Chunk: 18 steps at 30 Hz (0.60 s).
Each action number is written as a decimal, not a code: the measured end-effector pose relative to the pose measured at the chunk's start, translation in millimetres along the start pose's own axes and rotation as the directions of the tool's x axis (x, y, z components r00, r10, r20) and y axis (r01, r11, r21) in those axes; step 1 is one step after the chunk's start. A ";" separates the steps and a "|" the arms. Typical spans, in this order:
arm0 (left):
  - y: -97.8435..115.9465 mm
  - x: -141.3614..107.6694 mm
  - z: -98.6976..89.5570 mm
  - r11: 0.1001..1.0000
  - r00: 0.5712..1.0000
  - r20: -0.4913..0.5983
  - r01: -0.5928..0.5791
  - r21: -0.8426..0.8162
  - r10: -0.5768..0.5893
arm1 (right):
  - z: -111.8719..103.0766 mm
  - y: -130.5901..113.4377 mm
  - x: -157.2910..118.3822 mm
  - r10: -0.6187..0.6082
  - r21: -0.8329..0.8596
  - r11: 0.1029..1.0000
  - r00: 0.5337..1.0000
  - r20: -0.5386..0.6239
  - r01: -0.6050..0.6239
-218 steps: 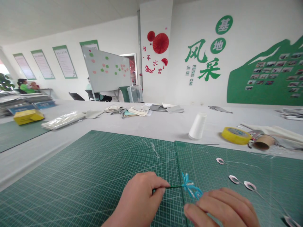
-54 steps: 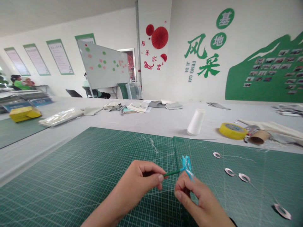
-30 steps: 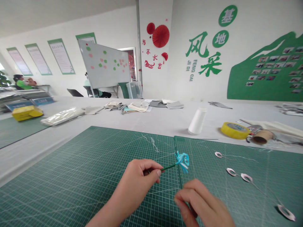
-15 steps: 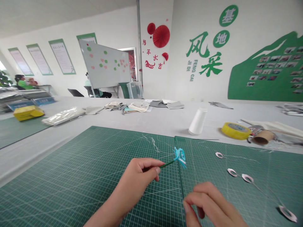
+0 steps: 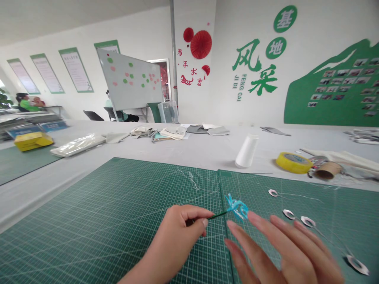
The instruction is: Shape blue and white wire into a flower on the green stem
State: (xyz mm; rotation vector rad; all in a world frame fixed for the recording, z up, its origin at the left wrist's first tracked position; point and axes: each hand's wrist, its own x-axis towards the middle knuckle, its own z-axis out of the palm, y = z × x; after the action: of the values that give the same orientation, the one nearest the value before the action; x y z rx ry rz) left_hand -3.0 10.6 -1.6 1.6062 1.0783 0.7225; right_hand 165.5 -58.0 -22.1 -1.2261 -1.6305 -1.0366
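Between the thumb and fingers of my left hand (image 5: 185, 232) is the dark green stem of a small blue craft flower (image 5: 237, 207). The stem points to the right, and the looped blue petals with whitish parts stick out beyond my fingertips. My right hand (image 5: 284, 248) is spread, its fingers apart and nothing in them. Its fingertips are just below and right of the petals; whether one touches them I cannot tell. Both hands are over the green cutting mats (image 5: 142, 205).
Several pale rings with threads (image 5: 308, 221) lie on the right mat. Behind it stand a white thread cone (image 5: 247, 151), a yellow tape roll (image 5: 293, 162) and a cardboard tube (image 5: 327, 170). Cloth scraps (image 5: 171, 133), a plastic-wrapped packet (image 5: 79, 144) and a yellow box (image 5: 33, 141) sit farther back.
My left hand has moved slightly right and down with the flower. My right hand has opened from a loose curl, its fingers spreading and rising toward the petals.
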 end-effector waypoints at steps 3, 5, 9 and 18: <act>3.3 -3.2 7.9 0.999 1.000 0.009 -0.023 0.029 0.022 | 8.1 -7.7 0.7 -0.009 -0.077 0.997 0.999 -0.050 0.006; 4.4 -4.9 11.1 0.996 0.997 0.032 -0.065 0.059 0.063 | 11.9 -9.3 -0.2 -0.025 -0.094 0.995 1.000 -0.017 0.023; 4.1 -6.3 13.5 0.993 0.993 0.071 -0.097 0.060 0.093 | 13.3 -8.1 -1.8 -0.022 -0.013 1.000 0.995 0.099 0.023; 2.6 -3.5 15.4 0.993 0.995 0.085 0.059 -0.104 -0.050 | 2.8 -5.5 -6.3 0.016 0.117 0.993 0.997 0.081 -0.026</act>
State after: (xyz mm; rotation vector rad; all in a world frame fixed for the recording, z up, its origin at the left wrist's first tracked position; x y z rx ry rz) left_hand 9.5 0.9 -3.3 1.4975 1.0042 0.6608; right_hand 161.0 -58.2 -29.6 -1.2166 -1.7113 -0.8751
